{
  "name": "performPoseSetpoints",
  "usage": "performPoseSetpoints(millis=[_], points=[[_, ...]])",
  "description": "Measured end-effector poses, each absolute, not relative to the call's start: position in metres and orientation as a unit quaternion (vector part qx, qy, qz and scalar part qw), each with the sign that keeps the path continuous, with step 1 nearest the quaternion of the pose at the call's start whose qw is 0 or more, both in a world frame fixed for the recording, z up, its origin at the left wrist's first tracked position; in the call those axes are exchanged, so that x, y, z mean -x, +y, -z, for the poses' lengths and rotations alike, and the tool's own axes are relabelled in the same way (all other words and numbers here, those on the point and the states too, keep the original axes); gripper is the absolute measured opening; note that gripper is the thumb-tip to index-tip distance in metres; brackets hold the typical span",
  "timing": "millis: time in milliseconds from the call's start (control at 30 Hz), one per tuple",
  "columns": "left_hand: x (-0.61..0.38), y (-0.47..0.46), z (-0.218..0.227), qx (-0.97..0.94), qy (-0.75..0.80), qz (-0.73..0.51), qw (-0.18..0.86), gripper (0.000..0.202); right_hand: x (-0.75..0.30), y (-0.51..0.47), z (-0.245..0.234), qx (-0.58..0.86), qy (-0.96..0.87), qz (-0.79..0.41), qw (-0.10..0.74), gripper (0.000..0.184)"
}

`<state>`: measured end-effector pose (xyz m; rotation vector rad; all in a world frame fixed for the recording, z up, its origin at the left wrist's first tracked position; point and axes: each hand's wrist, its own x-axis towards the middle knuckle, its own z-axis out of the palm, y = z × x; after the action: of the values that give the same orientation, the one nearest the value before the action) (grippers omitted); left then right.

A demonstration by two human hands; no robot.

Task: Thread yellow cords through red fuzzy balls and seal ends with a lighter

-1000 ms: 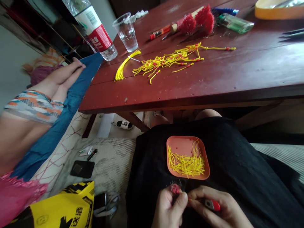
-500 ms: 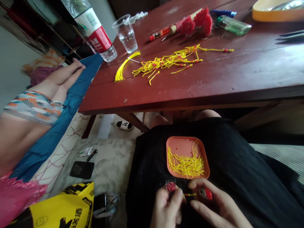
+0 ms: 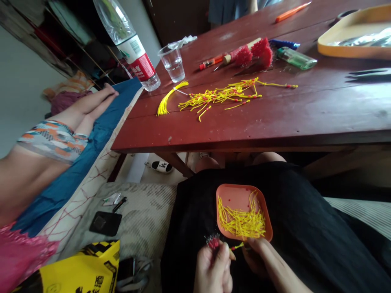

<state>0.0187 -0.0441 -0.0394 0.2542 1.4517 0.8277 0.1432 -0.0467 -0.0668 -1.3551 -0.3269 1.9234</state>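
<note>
My left hand (image 3: 215,264) is closed, pinching a short yellow cord (image 3: 237,246) with red beads on it. From the top of the same fist pokes a red tuft with fine pale bristles (image 3: 213,241), its exact kind unclear. The cord's far end meets the fingertips of my right hand (image 3: 259,252), which are pressed together there; its palm is hidden, and the lighter it held cannot be seen. Just beyond both hands, an orange tray (image 3: 224,191) rests on my lap with many yellow cord pieces (image 3: 241,221) and a few red beads inside.
On the red table (image 3: 183,138) lie beaded yellow cords (image 3: 220,95), a yellow bundle (image 3: 168,99), red tufts (image 3: 262,53) and a green lighter (image 3: 296,59). A plastic cup (image 3: 174,67) and bottle (image 3: 134,53) stand at left. Another person (image 3: 51,142) lies on a bed.
The red lighter in my right hand has gone out of sight. My right fingers have closed in to the cord's end. The view has tilted up slightly.
</note>
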Motion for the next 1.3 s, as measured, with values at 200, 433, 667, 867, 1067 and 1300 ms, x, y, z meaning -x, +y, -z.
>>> performPoseSetpoints(millis=[200,433,667,867,1067,1300], points=[[-0.0194,-0.0445,0.0393,-0.113,0.646,-0.362,0.662,0.050,-0.1418,-0.0497,0.0653,0.531,-0.122,-0.735,0.404,0.038],[-0.0202,-0.0437,0.0387,-0.105,0.643,-0.368,0.664,0.049,-0.1426,-0.0495,0.0670,0.556,-0.161,-0.729,0.365,0.036],[-0.0213,-0.0437,0.0385,-0.097,0.643,-0.373,0.662,0.049,-0.1415,-0.0499,0.0655,0.506,-0.061,-0.759,0.405,0.040],[-0.0214,-0.0442,0.0389,-0.097,0.642,-0.376,0.661,0.049,-0.1418,-0.0494,0.0671,0.518,-0.080,-0.756,0.392,0.040],[-0.0200,-0.0453,0.0411,-0.100,0.644,-0.373,0.660,0.048,-0.1413,-0.0482,0.0651,0.516,-0.073,-0.758,0.392,0.036],[-0.0197,-0.0453,0.0420,-0.107,0.635,-0.371,0.668,0.048,-0.1417,-0.0478,0.0649,0.521,-0.072,-0.760,0.382,0.037]])
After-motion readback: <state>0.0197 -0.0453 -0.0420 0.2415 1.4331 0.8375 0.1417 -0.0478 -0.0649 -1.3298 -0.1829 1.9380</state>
